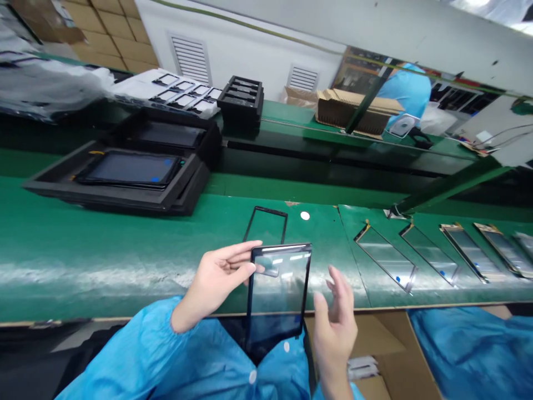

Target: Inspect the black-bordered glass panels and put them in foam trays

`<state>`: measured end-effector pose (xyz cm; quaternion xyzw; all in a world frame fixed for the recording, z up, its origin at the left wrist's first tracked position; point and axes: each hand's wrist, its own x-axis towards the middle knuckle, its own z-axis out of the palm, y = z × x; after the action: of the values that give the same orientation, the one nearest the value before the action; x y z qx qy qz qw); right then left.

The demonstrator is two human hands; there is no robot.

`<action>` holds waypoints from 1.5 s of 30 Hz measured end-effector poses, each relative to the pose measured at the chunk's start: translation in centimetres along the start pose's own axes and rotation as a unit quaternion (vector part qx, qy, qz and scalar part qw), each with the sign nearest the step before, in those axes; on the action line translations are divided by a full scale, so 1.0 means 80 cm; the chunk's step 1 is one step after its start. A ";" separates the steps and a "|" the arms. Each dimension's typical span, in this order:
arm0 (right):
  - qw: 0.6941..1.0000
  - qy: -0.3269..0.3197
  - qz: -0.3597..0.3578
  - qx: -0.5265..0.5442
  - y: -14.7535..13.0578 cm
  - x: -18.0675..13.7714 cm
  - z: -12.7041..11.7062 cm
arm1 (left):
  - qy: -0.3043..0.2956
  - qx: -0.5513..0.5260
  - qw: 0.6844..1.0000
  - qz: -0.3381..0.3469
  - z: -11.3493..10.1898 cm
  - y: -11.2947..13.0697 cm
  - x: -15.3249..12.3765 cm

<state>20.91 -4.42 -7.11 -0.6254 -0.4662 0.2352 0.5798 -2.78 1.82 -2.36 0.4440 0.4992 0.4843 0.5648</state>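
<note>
Left hand [219, 275] gripping glass panel [278, 294] by its edge; right hand [335, 325] open just beside it, above green worktop [125, 244].

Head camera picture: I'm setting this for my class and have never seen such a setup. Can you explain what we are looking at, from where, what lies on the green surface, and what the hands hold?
The single picture comes from a camera worn on a person's head, looking forward and down, so the two bare hands in blue sleeves are the wearer's own. The left hand grips the left edge of a dark glass panel, held upright over the lap. The right hand is open beside the panel's right edge, not clearly touching it.

Ahead runs a green belt. On it lie a thin black frame, a small white disc, and, to the right, a row of shiny strips. At the left sit black trays holding a screen. Further back are more trays, cardboard boxes and another person in blue.
</note>
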 end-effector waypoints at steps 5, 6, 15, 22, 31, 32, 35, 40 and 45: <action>0.975 -0.137 0.102 0.141 -0.029 0.049 -0.003 | -0.039 0.043 0.998 -0.031 -0.003 0.010 -0.016; 0.970 -0.148 0.119 0.151 -0.033 0.053 -0.002 | -0.047 0.050 0.997 -0.036 -0.004 0.012 -0.018; 0.963 -0.133 0.138 0.189 -0.053 0.046 0.004 | -0.024 0.072 0.995 -0.071 -0.010 0.013 -0.024; 0.963 -0.129 0.153 0.181 -0.055 0.039 0.013 | -0.082 0.196 0.977 0.017 -0.020 0.005 -0.021; 0.925 -0.284 0.190 0.166 -0.040 0.044 0.014 | -0.233 0.247 0.940 0.014 -0.002 0.017 -0.016; 0.931 -0.282 0.188 0.139 -0.036 0.050 0.005 | -0.192 0.210 0.959 -0.007 -0.005 0.015 -0.017; 0.940 -0.251 0.206 0.101 -0.022 0.061 -0.019 | -0.074 0.112 0.990 -0.049 -0.014 0.010 -0.020; 0.944 -0.159 0.252 0.143 -0.011 0.053 -0.018 | -0.011 0.047 0.998 -0.044 -0.016 0.002 -0.028; 0.965 -0.159 0.180 0.105 -0.024 0.049 -0.008 | 0.016 0.041 0.998 -0.051 -0.017 -0.002 -0.033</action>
<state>22.60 -1.57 -4.19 -0.5895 -0.4048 0.4800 0.5081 -4.17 -0.80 -2.34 0.4332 0.5498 0.4405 0.5622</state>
